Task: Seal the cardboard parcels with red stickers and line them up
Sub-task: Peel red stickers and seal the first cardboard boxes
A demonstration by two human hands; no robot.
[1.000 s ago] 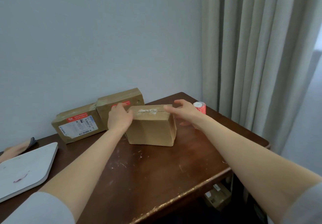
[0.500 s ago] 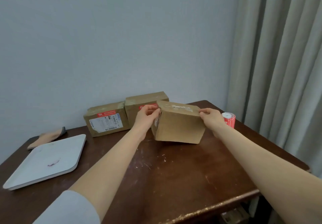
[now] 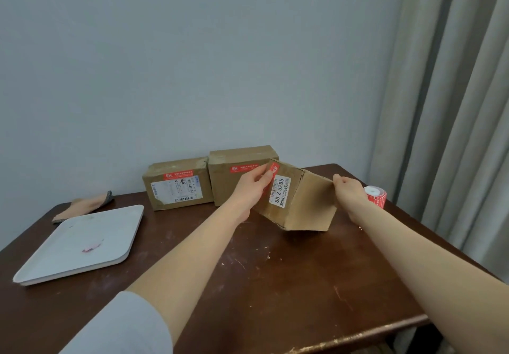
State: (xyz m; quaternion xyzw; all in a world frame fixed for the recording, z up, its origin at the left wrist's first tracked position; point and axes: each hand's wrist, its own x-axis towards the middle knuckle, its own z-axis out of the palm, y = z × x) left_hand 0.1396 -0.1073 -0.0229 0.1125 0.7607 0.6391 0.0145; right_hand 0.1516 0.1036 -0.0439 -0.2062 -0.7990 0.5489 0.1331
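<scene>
A cardboard parcel (image 3: 308, 205) is tilted on one lower corner on the brown table (image 3: 248, 284). It shows a white label and a red sticker on its left face. My left hand (image 3: 252, 188) grips its left end, thumb on the red sticker. My right hand (image 3: 348, 191) pinches its right upper corner. Two more parcels stand side by side against the wall: the left parcel (image 3: 177, 184) with a red sticker and shipping label, and the middle parcel (image 3: 234, 171) with a red sticker. A roll of red stickers (image 3: 376, 196) stands behind my right hand.
A white square tray (image 3: 80, 243) lies at the table's left with a pink scrap on it. A tan cloth piece (image 3: 85, 206) lies behind it. Grey curtains (image 3: 454, 105) hang to the right. The table's front edge (image 3: 344, 340) is chipped.
Both hands have lifted the parcel and turned it, so its labelled face with the red sticker now shows. The camera has swung left, showing more of the tray.
</scene>
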